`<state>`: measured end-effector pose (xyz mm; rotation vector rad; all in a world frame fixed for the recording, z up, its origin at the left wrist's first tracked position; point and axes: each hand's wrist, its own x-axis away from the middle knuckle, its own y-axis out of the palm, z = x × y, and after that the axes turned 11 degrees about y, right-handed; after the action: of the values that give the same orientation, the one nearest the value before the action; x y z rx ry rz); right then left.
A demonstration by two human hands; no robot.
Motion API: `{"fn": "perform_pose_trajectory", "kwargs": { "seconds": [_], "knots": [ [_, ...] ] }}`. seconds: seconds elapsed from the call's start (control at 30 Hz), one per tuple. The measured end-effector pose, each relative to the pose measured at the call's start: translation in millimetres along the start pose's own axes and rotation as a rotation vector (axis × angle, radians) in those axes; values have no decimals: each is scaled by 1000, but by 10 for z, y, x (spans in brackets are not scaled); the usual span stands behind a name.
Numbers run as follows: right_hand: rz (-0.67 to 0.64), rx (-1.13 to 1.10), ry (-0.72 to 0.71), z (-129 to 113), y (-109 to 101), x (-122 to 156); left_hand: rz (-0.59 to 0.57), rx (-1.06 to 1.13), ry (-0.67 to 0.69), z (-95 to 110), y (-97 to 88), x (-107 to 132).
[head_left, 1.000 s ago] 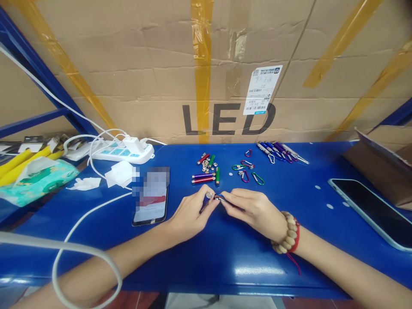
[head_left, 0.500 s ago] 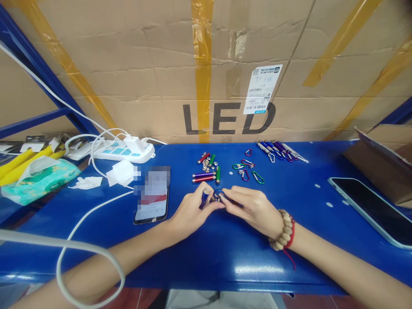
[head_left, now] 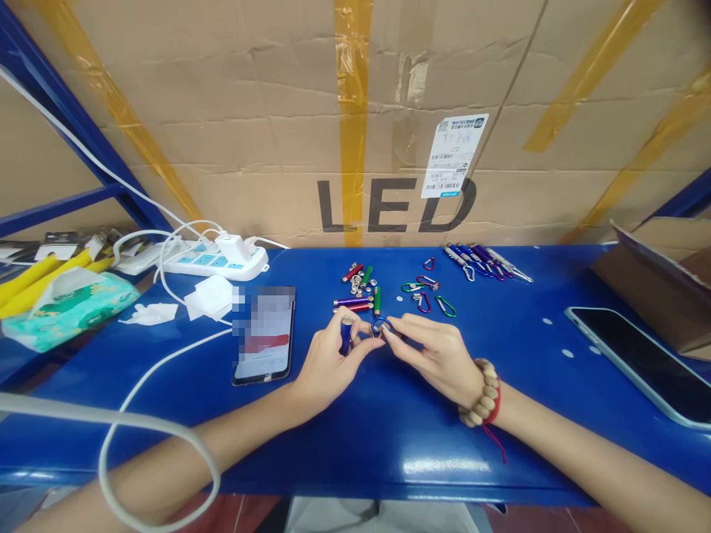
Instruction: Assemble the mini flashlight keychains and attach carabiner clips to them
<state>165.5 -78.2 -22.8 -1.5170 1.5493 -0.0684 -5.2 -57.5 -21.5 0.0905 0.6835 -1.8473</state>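
My left hand (head_left: 322,359) is closed around a small blue metal tube (head_left: 345,337), which stands nearly upright between thumb and fingers. In my right hand (head_left: 438,352) a blue carabiner (head_left: 380,323) is pinched at the fingertips. The left thumb and fingertip meet it from the other side, at its lower end; what small part they grip there is hidden. Just beyond the hands lie loose tubes: a purple one (head_left: 349,302), green ones (head_left: 378,300) and red ones (head_left: 353,272), with small metal pieces (head_left: 356,284) among them. Green and red carabiners (head_left: 445,306) are scattered to their right.
Several tubes with carabiners (head_left: 483,260) lie in a row at the back right. A phone (head_left: 264,348) lies left of my hands, another (head_left: 638,363) at right beside an open carton (head_left: 655,289). A power strip (head_left: 211,259) and looping white cable (head_left: 161,426) occupy the left.
Both hands have shifted slightly left and up. The blue tube has turned more upright in my left hand, and the carabiner's loop has come further into view.
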Motion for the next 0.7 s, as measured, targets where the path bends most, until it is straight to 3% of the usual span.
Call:
{"fn": "perform_pose_trajectory", "kwargs": {
  "seconds": [0.27,0.5,0.7],
  "knots": [
    [-65,134,-11,88,0,-33,-15,-34,78,-20,18,30],
    [-128,39,132,119,-40,-58,-62,-31,83,-30,14,16],
    [-274,247,193,176,-97,-95,-5,1,44,-28,7,0]
  ]
}}
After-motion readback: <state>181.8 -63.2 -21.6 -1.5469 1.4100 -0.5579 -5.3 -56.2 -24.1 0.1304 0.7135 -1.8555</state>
